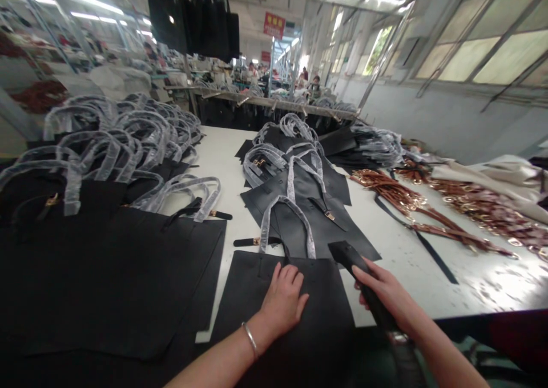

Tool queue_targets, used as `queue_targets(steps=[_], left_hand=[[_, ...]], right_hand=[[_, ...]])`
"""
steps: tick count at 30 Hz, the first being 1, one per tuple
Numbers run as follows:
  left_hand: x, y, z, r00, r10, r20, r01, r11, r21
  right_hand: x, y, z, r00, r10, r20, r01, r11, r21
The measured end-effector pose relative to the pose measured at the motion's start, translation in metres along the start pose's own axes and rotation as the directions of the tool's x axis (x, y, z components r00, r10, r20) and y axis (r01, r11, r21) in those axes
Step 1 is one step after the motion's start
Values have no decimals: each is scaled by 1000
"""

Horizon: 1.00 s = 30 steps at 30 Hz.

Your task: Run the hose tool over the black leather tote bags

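My left hand (pixel 283 299), with a silver bangle at the wrist, lies palm down on a black bag panel (pixel 317 314), thumb apart from the fingers. At its fingertips is a thin black strap at the panel's top edge. A plastic-wrapped handle (pixel 309 228) arches up from that edge, beside a black buckle tab (pixel 245 242) with a gold fitting. My right hand (pixel 379 288) is wrapped around a long black tool (pixel 363 282) with a broad flat end. Its exact kind is unclear. That end hovers or rests near the panel's upper right corner; I cannot tell which.
Several black panels with wrapped handles (pixel 295 177) overlap beyond my hands. A large heap of black bag pieces (pixel 107 262) covers the left side. On the right lie brown straps (pixel 389 188) with gold rings and a black strap (pixel 434 254). Black pieces (pixel 192 20) hang overhead.
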<state>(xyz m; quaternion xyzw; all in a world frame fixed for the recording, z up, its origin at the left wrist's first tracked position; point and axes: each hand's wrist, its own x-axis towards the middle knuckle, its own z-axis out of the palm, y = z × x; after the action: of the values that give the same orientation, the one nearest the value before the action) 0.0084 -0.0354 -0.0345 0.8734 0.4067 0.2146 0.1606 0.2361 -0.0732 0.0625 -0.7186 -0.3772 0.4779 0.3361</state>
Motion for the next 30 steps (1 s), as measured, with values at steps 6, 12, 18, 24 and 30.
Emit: queue_targets(steps=[6, 12, 18, 24, 30], left_hand=[[-2, 0, 5, 999, -12, -44, 14, 999, 46], [1, 1, 4, 1000, 1, -4, -1, 996, 90], [0, 1, 4, 1000, -8, -5, 9, 995, 101], [-2, 1, 5, 1000, -9, -21, 11, 996, 88], [-1, 4, 3, 1000, -8, -16, 9, 995, 94]], right_hand=[[-12, 23, -39, 978, 176, 110, -179, 984, 20], [1, 19, -25, 969, 176, 174, -181, 983, 14], [21, -2, -21, 998, 64, -28, -63, 997, 55], [-3, 3, -35, 997, 81, -7, -81, 997, -11], [-5, 29, -11, 987, 114, 116, -107, 992, -64]])
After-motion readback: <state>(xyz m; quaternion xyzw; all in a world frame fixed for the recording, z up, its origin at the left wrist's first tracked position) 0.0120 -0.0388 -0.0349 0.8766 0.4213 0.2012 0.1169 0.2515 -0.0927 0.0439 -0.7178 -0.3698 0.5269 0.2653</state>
